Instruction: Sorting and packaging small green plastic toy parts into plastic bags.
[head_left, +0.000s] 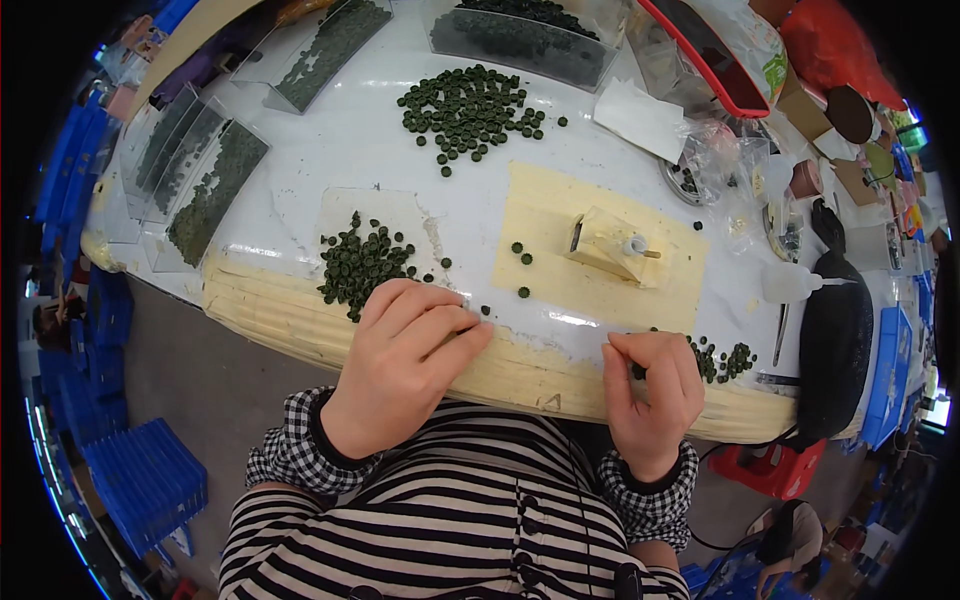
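Observation:
My left hand [405,362] rests near the table's padded front edge with its fingers bent together. At its fingertips sits one small dark green round piece [486,310]; whether it is gripped or only touched I cannot tell. Just beyond that hand lies a pile of these pieces [358,262]. My right hand [655,385] is closed, thumb and forefinger pinched at the table edge; anything between them is too small to make out. Beside it spreads a smaller group of green pieces [735,360]. A yellow block fixture [612,245] with a white nozzle-like tip stands on a yellow sheet [530,205], near a few loose pieces.
A larger heap of green pieces [470,110] lies farther back. Clear boxes of pieces [215,190] stand at left and back. At right are a white dropper bottle [790,283], tweezers [780,335], a black cushion-like bundle [835,340] and a red-edged phone [715,55].

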